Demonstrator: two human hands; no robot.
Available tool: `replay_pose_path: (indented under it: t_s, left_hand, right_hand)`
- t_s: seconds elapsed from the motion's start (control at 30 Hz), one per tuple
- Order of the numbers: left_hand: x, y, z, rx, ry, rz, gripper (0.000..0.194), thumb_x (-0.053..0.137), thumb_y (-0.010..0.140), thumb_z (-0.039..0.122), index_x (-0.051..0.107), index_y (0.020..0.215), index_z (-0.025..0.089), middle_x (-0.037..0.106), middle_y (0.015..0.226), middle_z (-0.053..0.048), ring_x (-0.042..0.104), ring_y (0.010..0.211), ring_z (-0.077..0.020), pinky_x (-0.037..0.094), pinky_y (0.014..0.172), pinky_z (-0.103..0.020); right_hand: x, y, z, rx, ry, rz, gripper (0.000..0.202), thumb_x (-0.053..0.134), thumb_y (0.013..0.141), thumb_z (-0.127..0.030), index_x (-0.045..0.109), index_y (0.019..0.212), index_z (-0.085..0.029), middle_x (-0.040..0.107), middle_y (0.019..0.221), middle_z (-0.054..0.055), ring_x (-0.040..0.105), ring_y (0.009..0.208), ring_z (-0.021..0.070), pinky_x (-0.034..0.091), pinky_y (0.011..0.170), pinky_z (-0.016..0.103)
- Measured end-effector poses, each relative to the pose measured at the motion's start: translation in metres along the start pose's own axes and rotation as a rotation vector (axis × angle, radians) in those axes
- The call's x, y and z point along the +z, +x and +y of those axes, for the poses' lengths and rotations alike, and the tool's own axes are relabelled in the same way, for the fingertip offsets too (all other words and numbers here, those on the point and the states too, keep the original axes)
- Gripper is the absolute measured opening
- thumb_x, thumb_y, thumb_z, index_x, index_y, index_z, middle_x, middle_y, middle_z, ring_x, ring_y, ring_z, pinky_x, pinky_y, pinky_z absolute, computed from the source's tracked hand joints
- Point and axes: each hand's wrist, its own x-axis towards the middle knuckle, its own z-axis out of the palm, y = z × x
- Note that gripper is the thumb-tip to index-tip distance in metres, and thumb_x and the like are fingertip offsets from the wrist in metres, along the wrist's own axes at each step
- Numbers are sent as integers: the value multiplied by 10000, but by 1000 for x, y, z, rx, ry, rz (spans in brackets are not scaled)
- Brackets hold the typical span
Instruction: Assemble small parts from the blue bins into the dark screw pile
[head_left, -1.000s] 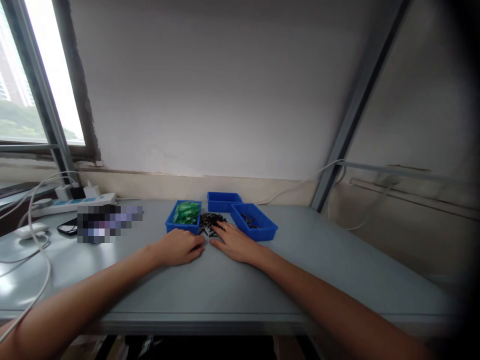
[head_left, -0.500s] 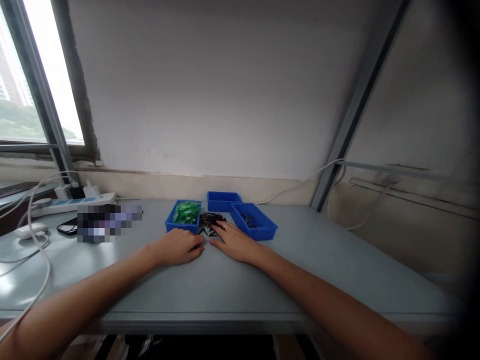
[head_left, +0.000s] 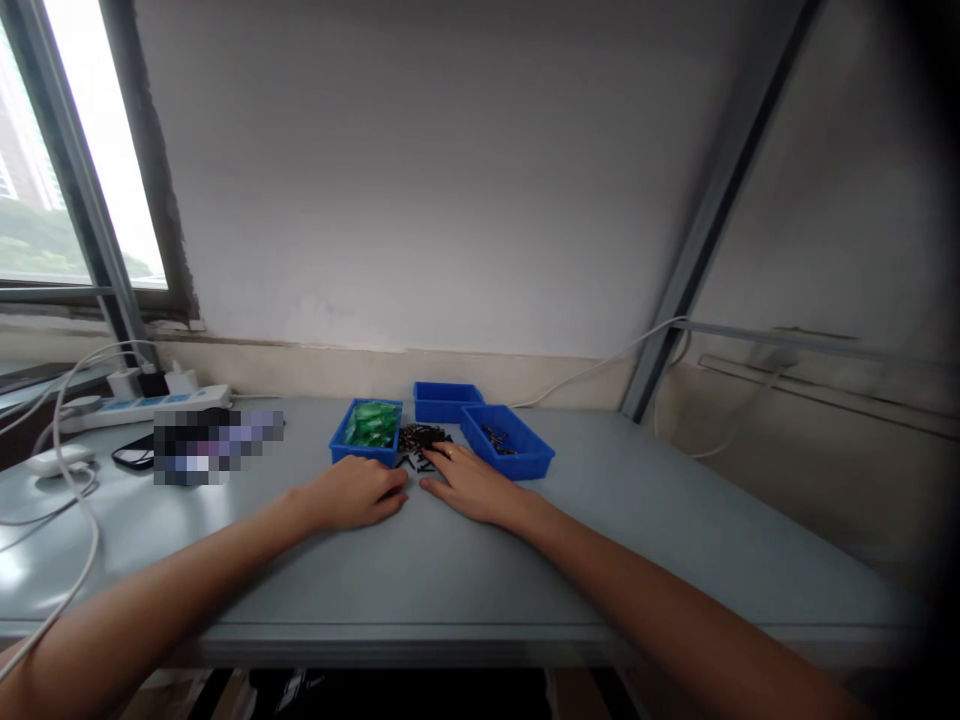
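My right hand (head_left: 476, 484) lies with its fingers stretched out over a pile of small dark screw-like parts (head_left: 421, 437). Its fingertips touch the near right side of the pile, and a ring shows on one finger. On the tabletop just left of it rests my left hand (head_left: 362, 493), its fingers loosely curled and nothing showing in them. Behind the left hand stands a blue bin (head_left: 365, 455) holding green plastic packets (head_left: 372, 424). To the right of the pile is another blue bin (head_left: 529, 465), with small metal parts (head_left: 496, 438) inside.
A third blue bin (head_left: 448, 409) stands at the back, by the wall. On the left are a white power strip (head_left: 161, 403), white cables (head_left: 91, 515), a white case (head_left: 61, 460) and a blurred-out object (head_left: 217, 447). The grey table (head_left: 442, 590) ends at its front edge.
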Motion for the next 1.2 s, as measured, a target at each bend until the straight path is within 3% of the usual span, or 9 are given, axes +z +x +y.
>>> replay_pose_path:
  t_s: [0.43, 0.83, 1.2]
  left_hand:
    - [-2, -1, 0, 0, 3, 2, 206, 482, 1005, 292, 627, 905, 186, 723, 827, -69, 698, 760, -246, 460, 622, -298]
    - [-2, 0, 1, 8, 3, 4, 209, 469, 1000, 298, 619, 905, 187, 721, 821, -66, 695, 742, -240, 455, 608, -294]
    - [1, 0, -2, 26, -41, 38, 198, 484, 990, 283, 607, 870, 185, 704, 791, -75, 685, 715, -242, 463, 613, -305]
  right_hand:
    - [-3, -1, -3, -5, -25, -13, 428, 515, 1015, -370, 599, 1346, -112, 582, 1357, 198, 518, 1281, 329, 407, 1096, 472]
    - [-5, -2, -5, 15, -32, -34, 474, 489, 1030, -387, 570, 1379, -78, 537, 1425, 213, 475, 1335, 332, 369, 1133, 456]
    - [1, 0, 3, -28, -24, 18, 413, 501, 1015, -378, 615, 1311, -114, 595, 1327, 205, 530, 1255, 333, 416, 1076, 483]
